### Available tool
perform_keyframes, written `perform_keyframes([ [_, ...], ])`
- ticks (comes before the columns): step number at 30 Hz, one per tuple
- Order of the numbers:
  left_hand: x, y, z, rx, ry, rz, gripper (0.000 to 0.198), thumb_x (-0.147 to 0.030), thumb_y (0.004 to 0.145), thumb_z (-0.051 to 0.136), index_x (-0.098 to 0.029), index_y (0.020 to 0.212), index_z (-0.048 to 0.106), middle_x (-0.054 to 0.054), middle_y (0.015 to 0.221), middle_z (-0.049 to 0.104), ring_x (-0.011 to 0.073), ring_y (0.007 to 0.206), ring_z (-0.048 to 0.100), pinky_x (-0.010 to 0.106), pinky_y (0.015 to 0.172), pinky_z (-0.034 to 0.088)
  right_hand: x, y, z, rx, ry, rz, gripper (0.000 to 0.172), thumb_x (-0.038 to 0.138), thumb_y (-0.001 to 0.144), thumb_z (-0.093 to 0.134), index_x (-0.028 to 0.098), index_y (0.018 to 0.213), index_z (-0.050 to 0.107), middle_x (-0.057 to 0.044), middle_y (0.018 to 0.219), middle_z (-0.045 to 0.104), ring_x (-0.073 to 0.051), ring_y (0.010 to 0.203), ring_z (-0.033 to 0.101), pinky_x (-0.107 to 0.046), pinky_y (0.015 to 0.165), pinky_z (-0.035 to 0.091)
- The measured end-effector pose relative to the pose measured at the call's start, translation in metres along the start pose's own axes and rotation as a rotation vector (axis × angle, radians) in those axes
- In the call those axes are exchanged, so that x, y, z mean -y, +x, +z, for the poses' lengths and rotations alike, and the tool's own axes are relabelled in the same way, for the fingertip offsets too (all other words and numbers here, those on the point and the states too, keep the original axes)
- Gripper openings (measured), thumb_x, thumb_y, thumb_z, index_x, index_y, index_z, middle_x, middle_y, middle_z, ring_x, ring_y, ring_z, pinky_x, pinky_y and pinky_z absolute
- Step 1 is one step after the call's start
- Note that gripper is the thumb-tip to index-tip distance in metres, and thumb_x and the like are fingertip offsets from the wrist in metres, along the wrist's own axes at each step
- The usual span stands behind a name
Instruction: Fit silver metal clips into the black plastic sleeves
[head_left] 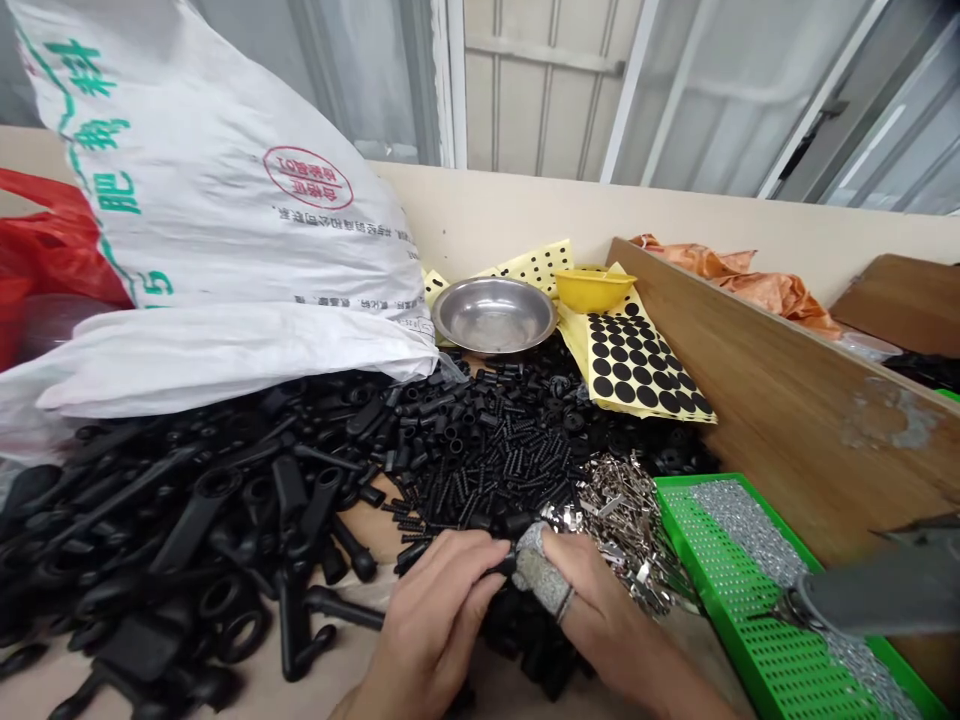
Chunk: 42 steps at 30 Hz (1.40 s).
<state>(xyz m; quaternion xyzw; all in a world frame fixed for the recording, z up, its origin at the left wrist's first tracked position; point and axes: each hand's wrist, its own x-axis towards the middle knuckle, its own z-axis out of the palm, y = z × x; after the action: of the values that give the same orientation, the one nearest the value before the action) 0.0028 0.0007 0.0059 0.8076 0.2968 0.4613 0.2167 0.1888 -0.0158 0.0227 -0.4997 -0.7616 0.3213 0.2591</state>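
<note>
Close together at the lower middle, both my hands work over the piles. My left hand is closed, its thumb and fingers pinching a small black plastic part. Against the other end of that part, my right hand is closed too, with grey wrapping around its fingers; what lies inside its grip is hidden. Beyond the hands spreads a pile of black springs and short black tubes. Thin metal clips lie just beyond my right hand. Larger black handle-like parts are heaped to the left.
A green perforated tray with small silvery pieces stands at right, a grey tool-like object over it. Behind are a steel bowl, a yellow bowl and black-dot sticker sheets. A white sack and a wooden board flank the piles.
</note>
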Motion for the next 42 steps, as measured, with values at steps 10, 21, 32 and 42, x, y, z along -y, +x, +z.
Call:
perform_keyframes([
  [10, -0.013, 0.001, 0.005, 0.062, -0.375, -0.689, 0.019, -0.028, 0.081, 0.055, -0.021, 0.089, 0.071, 0.001, 0.064, 0.066, 0.0144, 0.057, 0.057, 0.021, 0.054, 0.046, -0.011, -0.003, 0.009, -0.171, -0.395, -0.449, 0.016, 0.008, 0.076, 0.033, 0.018, 0.07, 0.044, -0.007, 0.07, 0.05, -0.021, 0.066, 0.042, -0.032, 0.056, 0.031],
  [21, -0.033, -0.006, 0.006, 0.072, -0.343, -0.627, 0.017, -0.027, 0.079, 0.058, -0.02, 0.089, 0.07, 0.002, 0.068, 0.068, 0.0162, 0.062, 0.059, 0.023, 0.058, 0.047, -0.007, -0.028, 0.008, -0.164, -0.249, -0.358, 0.014, 0.012, 0.078, 0.032, 0.02, 0.072, 0.041, -0.004, 0.069, 0.049, -0.018, 0.065, 0.043, -0.029, 0.058, 0.033],
  [32, -0.045, -0.022, 0.022, 0.048, 0.166, 0.064, 0.03, -0.006, 0.084, 0.049, -0.019, 0.109, 0.058, 0.011, 0.097, 0.066, 0.0212, 0.089, 0.061, 0.033, 0.083, 0.047, -0.003, -0.05, 0.011, -0.134, 0.308, 0.031, 0.018, 0.016, 0.08, 0.035, 0.02, 0.063, 0.037, 0.003, 0.059, 0.04, -0.012, 0.058, 0.039, -0.023, 0.052, 0.03],
  [42, -0.067, -0.005, 0.03, 0.1, 0.025, -0.16, 0.024, -0.009, 0.082, 0.055, -0.023, 0.099, 0.065, 0.004, 0.09, 0.07, 0.0184, 0.085, 0.064, 0.024, 0.076, 0.05, -0.013, -0.07, 0.007, -0.291, 0.039, -0.2, 0.014, 0.012, 0.079, 0.031, 0.022, 0.07, 0.038, -0.001, 0.066, 0.048, -0.016, 0.061, 0.044, -0.027, 0.057, 0.031],
])
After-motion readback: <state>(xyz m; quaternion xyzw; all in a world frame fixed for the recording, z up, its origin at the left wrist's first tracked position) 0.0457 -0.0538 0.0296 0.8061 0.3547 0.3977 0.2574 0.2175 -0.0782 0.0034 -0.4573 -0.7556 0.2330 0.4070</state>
